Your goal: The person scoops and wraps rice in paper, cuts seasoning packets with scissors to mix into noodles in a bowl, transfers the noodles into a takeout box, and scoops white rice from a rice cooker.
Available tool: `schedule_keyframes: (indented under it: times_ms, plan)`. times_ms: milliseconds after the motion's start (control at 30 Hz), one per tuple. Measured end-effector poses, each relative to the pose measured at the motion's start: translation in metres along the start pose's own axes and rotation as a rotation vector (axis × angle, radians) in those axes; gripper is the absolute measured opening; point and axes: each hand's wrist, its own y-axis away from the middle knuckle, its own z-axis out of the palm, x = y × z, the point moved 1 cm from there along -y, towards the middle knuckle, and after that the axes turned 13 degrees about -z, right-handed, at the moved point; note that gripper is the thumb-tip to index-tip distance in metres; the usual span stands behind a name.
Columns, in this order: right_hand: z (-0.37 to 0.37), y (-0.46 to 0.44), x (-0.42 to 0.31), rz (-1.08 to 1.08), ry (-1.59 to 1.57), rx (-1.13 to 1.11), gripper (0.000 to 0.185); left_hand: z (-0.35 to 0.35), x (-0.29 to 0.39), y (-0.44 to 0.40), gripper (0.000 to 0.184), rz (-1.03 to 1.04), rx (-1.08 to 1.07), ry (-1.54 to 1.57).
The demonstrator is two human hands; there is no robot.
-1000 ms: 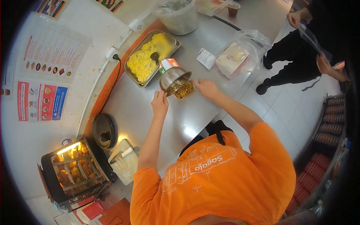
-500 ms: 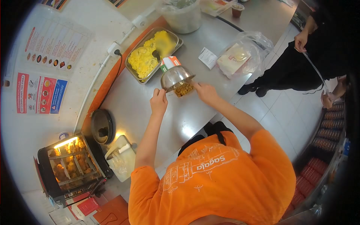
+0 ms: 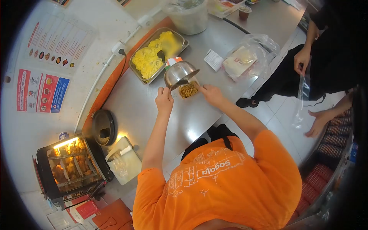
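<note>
My left hand (image 3: 164, 100) is closed on the lower left rim of a metal bowl (image 3: 179, 73), which is tilted with its mouth facing down and right. Under the rim lies brown, crumbly food (image 3: 188, 90) in an open food box, whose orange, white and green flap (image 3: 173, 61) shows behind the bowl. My right hand (image 3: 211, 94) is pinched at the right side of the food box. A dark piece, perhaps part of a utensil, shows under the bowl's rim; what the right fingers grip is unclear.
A metal tray (image 3: 150, 79) of yellow food with a black-handled utensil stands behind the bowl. A receipt (image 3: 213, 60) and bagged package (image 3: 240, 61) lie right. A co-worker's hand (image 3: 302, 60) holds a clear plastic bag (image 3: 304, 90). A lit food warmer (image 3: 71, 168) and black lid (image 3: 103, 128) stand left.
The bowl has tipped further and shifted slightly up, showing more of the food in the box. The co-worker's hands have moved; one has let go of the plastic strip and is spread.
</note>
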Motion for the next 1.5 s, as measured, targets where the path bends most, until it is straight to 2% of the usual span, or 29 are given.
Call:
schedule_keyframes:
  times_ms: [100,200,300,400,500,600,733,833,900,933,1000,1100,1267,1300,1400,1500]
  plan:
    - [-0.007,0.018,0.002,-0.058,-0.034,-0.028,0.047,0.001,-0.001,-0.007,0.011,-0.011,0.035,0.017]
    - [-0.016,0.024,-0.001,0.050,-0.047,-0.004,0.046,0.002,-0.005,-0.003,0.011,-0.023,0.023,0.028]
    - [-0.013,-0.003,0.001,0.220,-0.094,0.137,0.044,0.002,-0.006,-0.001,0.011,-0.041,0.020,0.040]
    - [-0.010,-0.004,-0.007,0.148,-0.030,0.033,0.040,0.000,-0.006,-0.002,0.011,-0.059,0.057,0.048]
    - [-0.006,0.023,-0.017,0.114,-0.115,-0.055,0.042,-0.004,-0.007,-0.005,0.012,-0.063,0.100,0.062]
    - [-0.008,0.028,-0.023,0.204,-0.106,-0.001,0.038,-0.012,-0.010,-0.007,0.013,-0.070,0.130,0.065]
    - [-0.030,0.007,-0.032,0.239,-0.266,0.176,0.034,-0.033,-0.006,-0.022,0.016,-0.109,0.185,0.089]
    - [-0.048,-0.003,-0.051,0.295,-0.402,0.282,0.033,-0.061,-0.001,-0.024,0.016,-0.303,0.127,0.204]
    - [-0.074,-0.007,-0.079,0.392,-0.468,0.257,0.032,-0.072,-0.007,-0.009,0.016,-0.599,-0.001,0.640]
    - [-0.078,-0.007,-0.093,0.353,-0.540,0.282,0.032,-0.078,-0.009,0.001,0.016,-0.734,-0.061,0.866]
    - [-0.081,-0.005,-0.124,0.285,-0.684,0.321,0.032,-0.101,-0.010,0.028,0.011,-0.821,-0.074,0.957]
    - [-0.079,-0.007,-0.170,0.220,-1.008,0.085,0.031,-0.136,-0.017,0.093,0.014,-0.992,0.010,1.007]
    - [-0.059,-0.006,-0.274,0.184,-1.404,-0.597,0.032,-0.224,-0.022,0.234,0.012,-1.282,0.135,1.083]
    - [-0.057,-0.002,-0.306,0.154,-1.457,-0.761,0.033,-0.246,-0.020,0.270,0.017,-1.331,0.161,1.118]
    - [-0.059,0.024,-0.409,0.071,-1.505,-1.168,0.036,-0.307,-0.016,0.376,0.018,-1.386,0.375,1.273]
    - [-0.097,0.058,-0.524,-0.120,-1.472,-1.595,0.037,-0.384,0.018,0.478,0.017,-1.387,0.693,1.415]
